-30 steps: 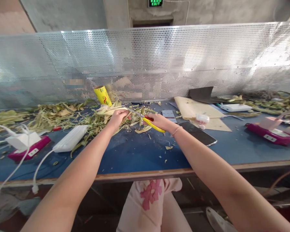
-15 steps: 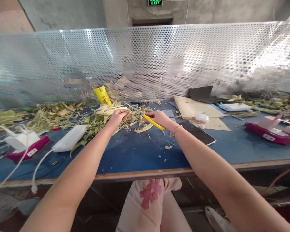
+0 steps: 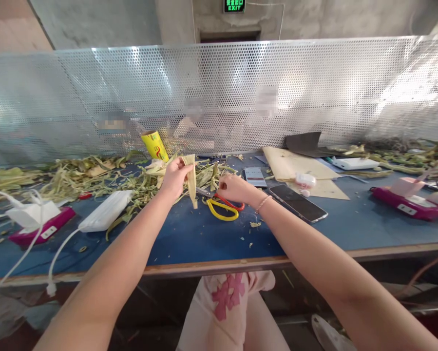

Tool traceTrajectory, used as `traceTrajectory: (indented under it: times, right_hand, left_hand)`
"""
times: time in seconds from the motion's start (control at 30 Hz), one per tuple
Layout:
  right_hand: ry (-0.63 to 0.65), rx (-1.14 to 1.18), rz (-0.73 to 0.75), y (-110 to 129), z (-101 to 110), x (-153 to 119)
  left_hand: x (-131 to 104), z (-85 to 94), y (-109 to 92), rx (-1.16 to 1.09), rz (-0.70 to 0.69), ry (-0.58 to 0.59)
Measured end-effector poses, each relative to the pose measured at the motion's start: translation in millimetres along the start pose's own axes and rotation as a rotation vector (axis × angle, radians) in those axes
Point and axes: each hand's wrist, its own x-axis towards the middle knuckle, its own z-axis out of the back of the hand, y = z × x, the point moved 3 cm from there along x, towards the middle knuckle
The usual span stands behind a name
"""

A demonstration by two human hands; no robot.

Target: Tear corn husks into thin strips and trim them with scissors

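My left hand (image 3: 175, 179) is closed on a pale strip of dried corn husk (image 3: 192, 183), pinched between thumb and fingers. The strip hangs down over the table. My right hand (image 3: 233, 187) is just behind the scissors (image 3: 224, 208), its fingers curled together. Whatever those fingers hold, if anything, cannot be made out. The scissors have one yellow and one red handle loop and lie on the blue table, partly behind the husk strip. A heap of dried husk strips (image 3: 145, 181) spreads under and around my left hand.
On the left are a white adapter (image 3: 106, 210) and a magenta power strip (image 3: 63, 218) with cables. A yellow tube (image 3: 155, 145) stands at the back. To the right lie a phone (image 3: 299, 202), brown paper (image 3: 295, 163), a white earbud case (image 3: 305, 180) and another power strip (image 3: 405, 204).
My right hand has let go of the scissors, which now lie on the table. The husk strip in my left hand now hangs upright toward me.
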Motion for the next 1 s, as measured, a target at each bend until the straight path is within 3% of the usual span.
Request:
traceTrajectory:
  times: [0.07, 0.17, 0.3, 0.5, 0.7, 1.0]
  right_hand:
    - [-0.132, 0.182, 0.03, 2, 3, 1]
    - [-0.264, 0.49, 0.003, -1, 2, 4]
    - [-0.296, 0.664, -0.034, -7, -7, 11]
    - [-0.245, 0.875, -0.064, -12, -13, 16]
    - [-0.208, 0.919, -0.072, -12, -10, 15]
    - [-0.279, 1.126, -0.163, -14, -9, 16]
  left_hand:
    - [-4, -5.2, 3, -0.016, 0.026, 0.039]
    - [-12, -16.5, 13, 0.06, 0.085, 0.217]
    - [-22, -26.8, 26, 0.172, 0.133, 0.341]
    - [-25, -28.2, 31, 0.188, 0.189, 0.298]
    - [-19, -25.8, 38, 0.2, 0.113, 0.249]
    - [-16, -23.2, 30, 0.08, 0.093, 0.183]
